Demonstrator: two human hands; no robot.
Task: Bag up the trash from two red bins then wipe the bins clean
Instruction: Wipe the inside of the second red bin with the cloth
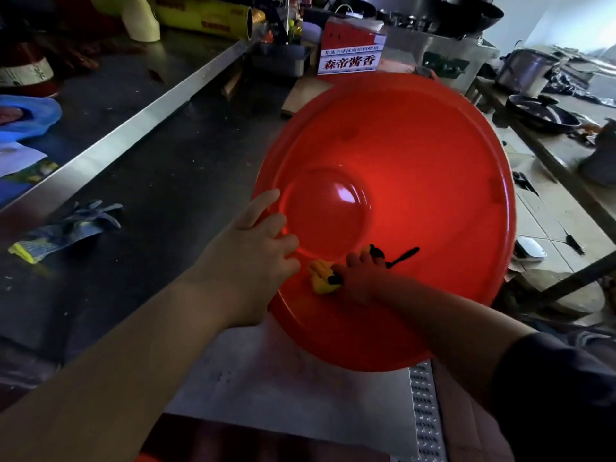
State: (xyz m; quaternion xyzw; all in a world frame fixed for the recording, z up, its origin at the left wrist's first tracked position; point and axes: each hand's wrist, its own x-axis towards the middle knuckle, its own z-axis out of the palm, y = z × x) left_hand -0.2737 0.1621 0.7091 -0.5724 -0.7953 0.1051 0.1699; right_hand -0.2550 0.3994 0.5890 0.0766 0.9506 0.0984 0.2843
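A big red bin (416, 155) is tilted toward me, its open mouth filling the centre of the head view. My left hand (256, 245) grips its near-left rim, fingers curled over the edge into the bin. My right hand (361, 278) is inside the bin, low on the near wall. It holds a yellow cloth with black markings (321, 278) pressed against the red plastic. The bin's round bottom (325, 211) shines and looks bare.
A steel counter (150, 155) runs along the left with a grey-and-yellow work glove (66, 228) lying on it. A red-and-white carton (351, 50) stands behind the bin. Pots and a black pan (541, 113) sit on a bench at the right. A white perforated panel (423, 411) lies below.
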